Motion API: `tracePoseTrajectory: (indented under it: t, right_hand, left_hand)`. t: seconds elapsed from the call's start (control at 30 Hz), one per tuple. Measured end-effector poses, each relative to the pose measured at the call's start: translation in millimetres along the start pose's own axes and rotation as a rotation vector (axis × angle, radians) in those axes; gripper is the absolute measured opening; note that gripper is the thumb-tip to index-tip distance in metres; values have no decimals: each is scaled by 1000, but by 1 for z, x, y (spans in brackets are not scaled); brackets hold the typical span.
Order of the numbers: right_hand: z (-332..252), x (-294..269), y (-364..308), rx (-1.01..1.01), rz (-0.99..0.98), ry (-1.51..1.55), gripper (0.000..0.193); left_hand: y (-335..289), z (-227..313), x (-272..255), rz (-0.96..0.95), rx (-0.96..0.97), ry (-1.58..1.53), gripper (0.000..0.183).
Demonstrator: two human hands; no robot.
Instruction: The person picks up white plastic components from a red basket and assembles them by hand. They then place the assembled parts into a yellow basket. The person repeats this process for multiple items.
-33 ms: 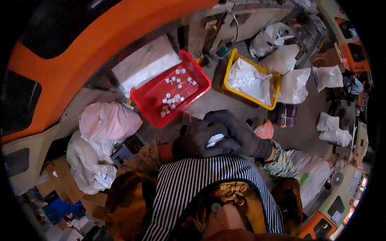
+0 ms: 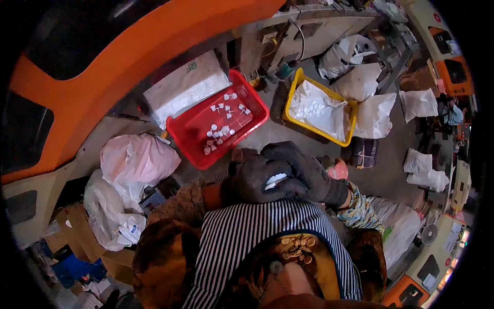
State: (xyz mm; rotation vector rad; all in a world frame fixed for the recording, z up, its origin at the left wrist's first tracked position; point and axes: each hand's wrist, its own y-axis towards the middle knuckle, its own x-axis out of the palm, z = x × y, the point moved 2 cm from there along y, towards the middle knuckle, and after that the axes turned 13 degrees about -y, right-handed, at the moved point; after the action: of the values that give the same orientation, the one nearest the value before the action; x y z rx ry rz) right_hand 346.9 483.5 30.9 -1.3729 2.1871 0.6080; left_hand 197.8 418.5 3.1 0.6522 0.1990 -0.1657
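Both my hands wear dark grey knit gloves and are pressed together in front of my striped apron (image 2: 247, 219). My left hand (image 2: 251, 177) curls around a small white plastic piece (image 2: 276, 180), which shows in the gap between the gloves. My right hand (image 2: 309, 172) closes over it from the other side, its fingers overlapping the left glove. Most of the piece is hidden. Just beyond my hands, a red crate (image 2: 198, 157) holds several white plastic parts with round heads and stems (image 2: 220, 133).
A yellow crate (image 2: 321, 135) lined with white sheeting stands ahead to the right, with filled white sacks (image 2: 373, 116) beside it. Pinkish and clear plastic bags (image 2: 139, 159) lie at left near a cardboard box (image 2: 80, 234). An orange machine (image 2: 128, 46) fills the far left.
My view has shifted slightly, so the crates sit a little lower. My hands stay together in nearly the same place, and the white piece looks slightly turned.
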Motion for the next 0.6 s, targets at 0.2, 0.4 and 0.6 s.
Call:
tracePoseTrajectory:
  t: [0.2, 0.4, 0.6]
  right_hand:
    - [42, -36, 38, 56, -163, 140, 53]
    - [111, -68, 82, 173, -42, 608, 66]
    - [109, -91, 90, -137, -124, 63, 69]
  left_hand:
    - [30, -29, -5, 152, -84, 10, 29]
    - [37, -88, -4, 408, -328, 69, 26]
    - [55, -83, 19, 904, -408, -515, 53]
